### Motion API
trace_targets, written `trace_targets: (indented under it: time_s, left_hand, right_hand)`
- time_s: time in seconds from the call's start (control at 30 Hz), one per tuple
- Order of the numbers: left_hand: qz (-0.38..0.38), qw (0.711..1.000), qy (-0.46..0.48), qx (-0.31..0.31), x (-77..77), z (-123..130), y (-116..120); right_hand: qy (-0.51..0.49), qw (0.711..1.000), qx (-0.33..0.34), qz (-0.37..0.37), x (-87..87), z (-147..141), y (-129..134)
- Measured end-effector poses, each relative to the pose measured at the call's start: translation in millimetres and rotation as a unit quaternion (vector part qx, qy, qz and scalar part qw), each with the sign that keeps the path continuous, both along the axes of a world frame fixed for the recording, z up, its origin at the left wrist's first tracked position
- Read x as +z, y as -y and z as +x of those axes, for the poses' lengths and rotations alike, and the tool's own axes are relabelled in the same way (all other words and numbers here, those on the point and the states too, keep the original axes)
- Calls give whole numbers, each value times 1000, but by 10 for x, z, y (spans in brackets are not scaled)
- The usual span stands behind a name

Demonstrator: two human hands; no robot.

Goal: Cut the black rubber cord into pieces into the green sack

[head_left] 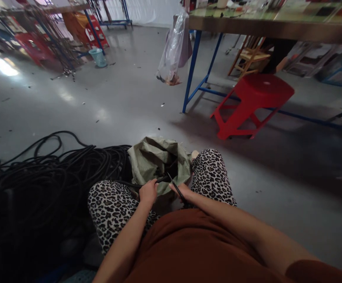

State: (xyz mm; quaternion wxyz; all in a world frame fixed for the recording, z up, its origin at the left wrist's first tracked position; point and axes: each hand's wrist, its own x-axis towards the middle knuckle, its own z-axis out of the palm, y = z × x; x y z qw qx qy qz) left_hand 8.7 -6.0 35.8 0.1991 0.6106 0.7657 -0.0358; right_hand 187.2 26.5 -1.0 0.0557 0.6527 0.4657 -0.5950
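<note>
My left hand (149,192) is closed around a black cord (162,179), and a short length of it sticks out to the right of my fingers. My right hand (184,191) grips a pair of scissors (176,186), whose blades point up and left close to the cord's end. Whether the blades touch the cord I cannot tell. Below both hands, between my knees, an open greenish woven sack (141,159) stands with its rim crumpled. Dark pieces show inside it, too shadowed to make out.
A large tangled heap of black cord (79,161) lies on the floor to my left. Ahead on the right are a red plastic stool (262,92) and a blue-legged table (262,25) with a clear plastic bag (172,51) hanging from it. Farther back stands a light-blue basket (98,58).
</note>
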Motion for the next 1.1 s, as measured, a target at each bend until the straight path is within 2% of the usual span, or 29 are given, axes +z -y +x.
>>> trace_targets:
  time_s: [0.2, 0.33, 0.57, 0.7, 0.87, 1.1]
  left_hand:
    - [1, 999, 20, 34, 64, 5, -34]
    - [-4, 999, 24, 42, 97, 13, -41]
    - [1, 999, 29, 32, 71, 12, -21]
    - [7, 999, 35, 26, 56, 14, -13]
    - [-11, 999, 38, 24, 96, 40, -7]
    - [-26, 999, 44, -8, 131, 62, 11]
  right_hand:
    - [-48, 995, -55, -60, 44, -61, 30]
    - [-55, 996, -36, -60, 113, -79, 39]
    - [-61, 997, 13, -45, 68, -72, 26]
    - [-61, 997, 27, -32, 99, -70, 29]
    - [-48, 998, 30, -28, 148, -79, 22]
    - [-65, 998, 13, -24, 114, -71, 26]
